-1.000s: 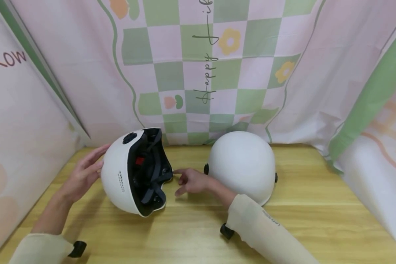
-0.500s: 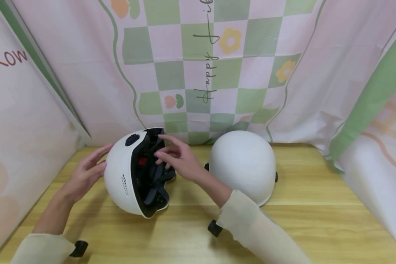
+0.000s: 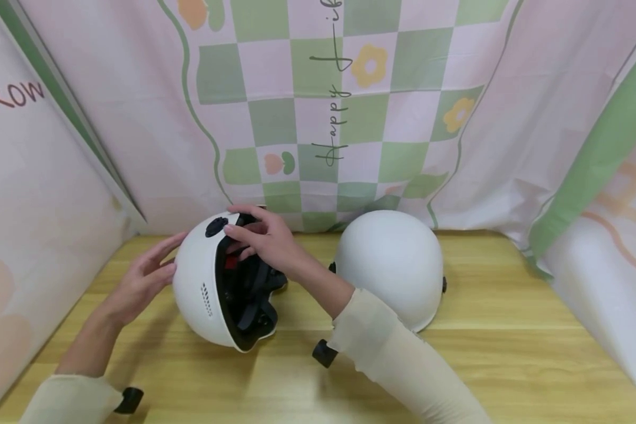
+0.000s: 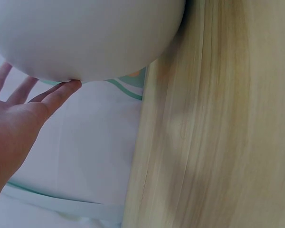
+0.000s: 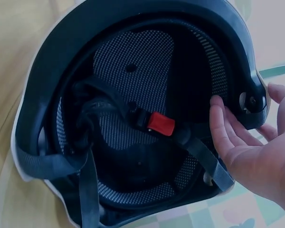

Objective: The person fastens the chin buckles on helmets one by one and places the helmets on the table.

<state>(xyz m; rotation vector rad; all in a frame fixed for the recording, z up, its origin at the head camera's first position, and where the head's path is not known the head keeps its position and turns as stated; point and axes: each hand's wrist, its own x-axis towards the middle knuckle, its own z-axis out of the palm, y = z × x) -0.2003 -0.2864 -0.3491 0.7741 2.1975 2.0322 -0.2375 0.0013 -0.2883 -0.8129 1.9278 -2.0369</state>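
Observation:
A white helmet [image 3: 196, 294] lies tilted on its side, its black-lined opening facing right. In the head view my left hand [image 3: 143, 280] rests straight fingers on its crown; the left wrist view shows the fingertips [image 4: 69, 86] touching the smooth shell. At the far upper rim, beside a black round knob [image 3: 216, 227], my right hand [image 3: 267, 238] holds the helmet's edge. The right wrist view shows several of its fingers [image 5: 223, 126] inside the rim, with the thumb outside. A dark chin strap [image 5: 206, 164] with a red buckle [image 5: 161, 124] lies across the mesh-patterned liner.
To the right a second white helmet [image 3: 389, 265] stands dome up, close to the right forearm. The wooden table [image 3: 509, 353] reaches back to a checkered curtain [image 3: 318, 118]. Side curtains [image 3: 42, 176] border the table.
My right hand has moved left and up from beside the helmet's lower opening to its far upper rim. The helmet has shifted slightly right, with the left hand staying on its crown.

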